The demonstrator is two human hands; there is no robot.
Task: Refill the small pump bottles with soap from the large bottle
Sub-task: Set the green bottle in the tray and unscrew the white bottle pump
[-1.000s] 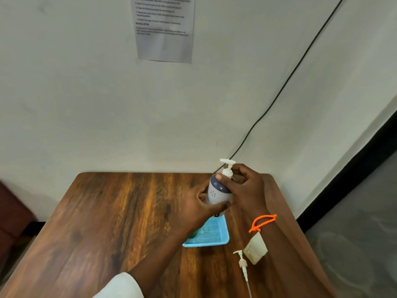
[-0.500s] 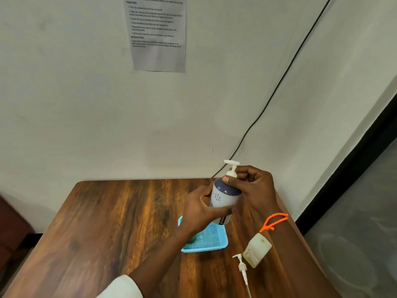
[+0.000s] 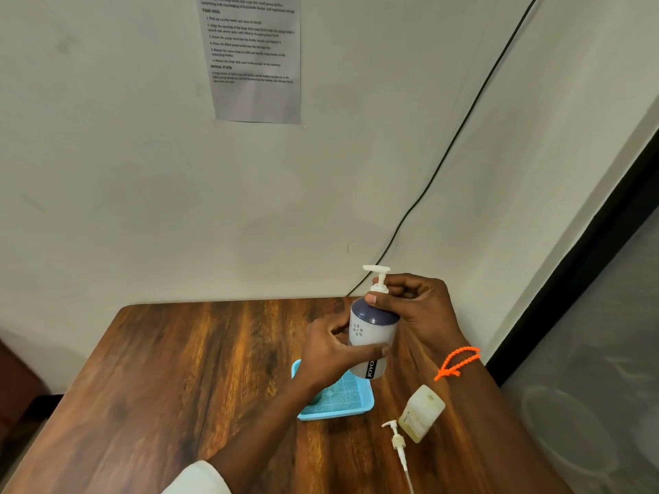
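A person stands at a wooden bench (image 3: pixel 178 386) pushed against a pale wall, holding a small pump bottle (image 3: pixel 372 333) upright above the bench's far right part. The left hand (image 3: pixel 331 354) wraps the bottle's pale lower body, its grip clamped with the thumb across the front. The right hand (image 3: pixel 417 308) meets the bottle from 3 o'clock, its grip pinched on the white pump collar at the neck, just under the white pump head (image 3: pixel 376 269), with the thumb resting on the bottle's dark blue shoulder. The bottle carries a dark vertical label near its base. Directly beneath the hands, at 6 o'clock from the bottle, a light blue tray (image 3: pixel 351 404) lies on the bench, partly covered by the left wrist. At 5 o'clock from the tray, a small translucent bottle (image 3: pixel 420 413) without a pump lies tipped on its side, its open neck pointing up toward the right forearm, which crosses just beside it. A loose white pump (image 3: pixel 397 440) with its long dip tube lies on the bench just left of that bottle, the tube running toward 6 o'clock. An orange beaded band (image 3: pixel 458 361) circles the right wrist. A printed sheet (image 3: pixel 253 58) hangs on the wall at 12 o'clock, and a black cable (image 3: pixel 463 123) runs diagonally down the wall to behind the hands.
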